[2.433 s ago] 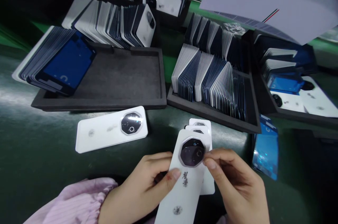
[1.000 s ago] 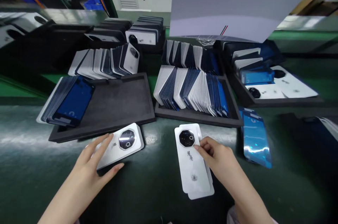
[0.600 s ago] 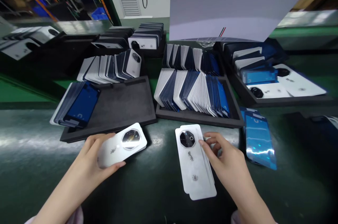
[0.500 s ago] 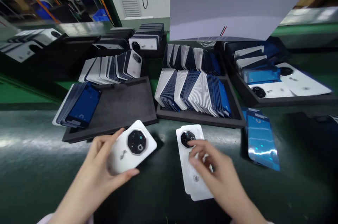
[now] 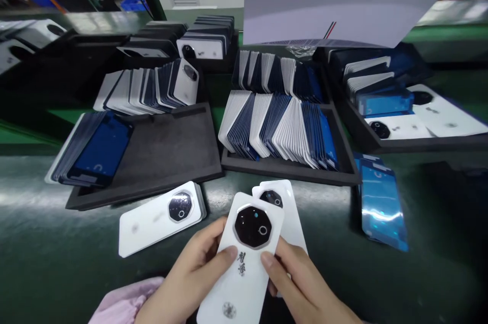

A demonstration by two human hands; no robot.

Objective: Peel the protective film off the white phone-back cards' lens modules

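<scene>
Both my hands hold a white phone back cover [image 5: 247, 283] at the front middle, its black octagonal camera window at the top and dark printed characters below. My left hand [image 5: 194, 268] grips its left edge, thumb on the face. On the right edge, my right hand [image 5: 301, 278] is closed in the same way. Behind it lie further white covers [image 5: 292, 212], overlapping and partly hidden. To the left, a small stack of white covers [image 5: 152, 219] lies flat on the dark green table [image 5: 95, 278].
A black foam tray [image 5: 171, 146] at left holds leaning covers; another tray [image 5: 290, 174] in the middle holds dense rows. At right are blue film-covered sheets [image 5: 383, 207] and a tray [image 5: 430, 146] with more covers. A grey-white panel [image 5: 320, 3] hangs across the back.
My left hand has come from the covers at left to the middle. My right hand, before over the covers at right, now grips the cover too. The view has shifted slightly.
</scene>
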